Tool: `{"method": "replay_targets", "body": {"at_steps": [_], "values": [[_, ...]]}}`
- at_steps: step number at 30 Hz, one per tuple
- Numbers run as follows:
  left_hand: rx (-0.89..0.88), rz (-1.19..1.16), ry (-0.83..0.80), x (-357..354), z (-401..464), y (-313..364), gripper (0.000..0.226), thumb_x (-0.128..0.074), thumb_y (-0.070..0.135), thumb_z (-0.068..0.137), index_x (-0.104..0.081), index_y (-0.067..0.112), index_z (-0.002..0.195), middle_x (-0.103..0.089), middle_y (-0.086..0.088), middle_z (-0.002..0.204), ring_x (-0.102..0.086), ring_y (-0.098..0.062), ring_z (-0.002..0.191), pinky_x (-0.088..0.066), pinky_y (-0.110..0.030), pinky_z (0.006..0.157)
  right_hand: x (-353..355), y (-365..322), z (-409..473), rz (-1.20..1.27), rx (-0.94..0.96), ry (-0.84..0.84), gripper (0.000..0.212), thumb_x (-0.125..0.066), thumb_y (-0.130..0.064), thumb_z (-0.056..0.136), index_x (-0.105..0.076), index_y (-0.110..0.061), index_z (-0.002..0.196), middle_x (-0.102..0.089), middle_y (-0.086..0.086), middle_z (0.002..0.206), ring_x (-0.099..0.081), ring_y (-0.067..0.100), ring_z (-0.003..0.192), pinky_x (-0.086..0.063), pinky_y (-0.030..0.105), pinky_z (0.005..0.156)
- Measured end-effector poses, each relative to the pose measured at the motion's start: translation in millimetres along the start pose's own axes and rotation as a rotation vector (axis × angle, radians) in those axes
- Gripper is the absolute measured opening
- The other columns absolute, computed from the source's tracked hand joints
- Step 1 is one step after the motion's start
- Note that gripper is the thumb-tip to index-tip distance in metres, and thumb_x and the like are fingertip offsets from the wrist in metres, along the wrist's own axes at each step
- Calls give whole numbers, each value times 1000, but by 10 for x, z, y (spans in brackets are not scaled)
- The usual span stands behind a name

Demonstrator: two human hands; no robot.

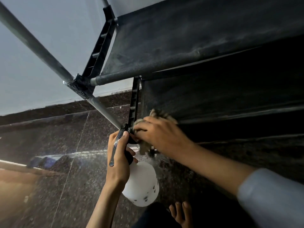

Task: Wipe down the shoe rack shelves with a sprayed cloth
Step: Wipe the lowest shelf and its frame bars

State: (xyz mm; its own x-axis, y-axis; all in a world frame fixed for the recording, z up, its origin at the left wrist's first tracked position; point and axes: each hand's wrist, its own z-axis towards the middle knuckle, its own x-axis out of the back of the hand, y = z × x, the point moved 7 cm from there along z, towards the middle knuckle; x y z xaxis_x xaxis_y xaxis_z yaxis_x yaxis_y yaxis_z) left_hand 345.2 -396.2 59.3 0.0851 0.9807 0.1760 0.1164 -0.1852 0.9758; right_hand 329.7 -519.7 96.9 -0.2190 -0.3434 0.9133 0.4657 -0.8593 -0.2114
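**Wiping the lowest shelf, sprayer at the ready**

Crouching at a dark fabric shoe rack [189,40], a person works a beige cloth [144,146] against the rack's lower front corner, where a grey pole meets a black plastic joint. The right hand [158,134] lies flat over the cloth, its fingers [139,127] extended and close together, pressing rather than pinching; cloth shows beyond the fingertips and hangs below the palm. Just beside those fingers, the left hand [120,155] grips a spray bottle [141,183], its fingers curled round the black neck and trigger (the white body hangs below the wrist, nozzle towards the cloth). The lower shelf [230,102] runs away behind the right hand's fingers; the dusty upper shelf sits well above them. Bare toes [181,211] rest on the speckled stone floor [57,162].

Risks, as judged: a squeeze of the trigger could wet the floor near the toes, leaving it slippery. The cloth, held only by pressure, may slip off the narrow edge, and fingers could catch on the joint.
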Motion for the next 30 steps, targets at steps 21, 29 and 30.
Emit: {"method": "replay_targets", "body": {"at_steps": [21, 29, 30], "values": [[34, 66, 61, 25, 29, -18, 63, -45, 57, 84, -58, -1, 105, -66, -9, 85, -57, -14, 57, -45, -32, 53, -24, 6, -84, -35, -73, -3, 31, -49, -20, 91, -64, -28, 117, -54, -11, 134, -45, 16, 126, -43, 30, 95], [-86, 164, 260, -144, -229, 183, 57, -46, 69, 76, -61, 14, 79, -44, 7, 111, -61, -13, 68, -48, -43, 63, 506, 640, -1109, -74, -95, 37, 31, -51, -8, 83, -73, -14, 103, -67, 1, 121, -55, 31, 121, -50, 49, 92], [-89, 157, 269, -192, -263, 192, 55, -46, 71, 74, -60, 17, 76, -40, 14, 105, -60, -9, 64, -49, -41, 64, 654, 878, -1360, -86, -162, 75, 31, -52, -6, 79, -74, -10, 100, -68, 6, 116, -59, 36, 116, -50, 54, 92]]}}
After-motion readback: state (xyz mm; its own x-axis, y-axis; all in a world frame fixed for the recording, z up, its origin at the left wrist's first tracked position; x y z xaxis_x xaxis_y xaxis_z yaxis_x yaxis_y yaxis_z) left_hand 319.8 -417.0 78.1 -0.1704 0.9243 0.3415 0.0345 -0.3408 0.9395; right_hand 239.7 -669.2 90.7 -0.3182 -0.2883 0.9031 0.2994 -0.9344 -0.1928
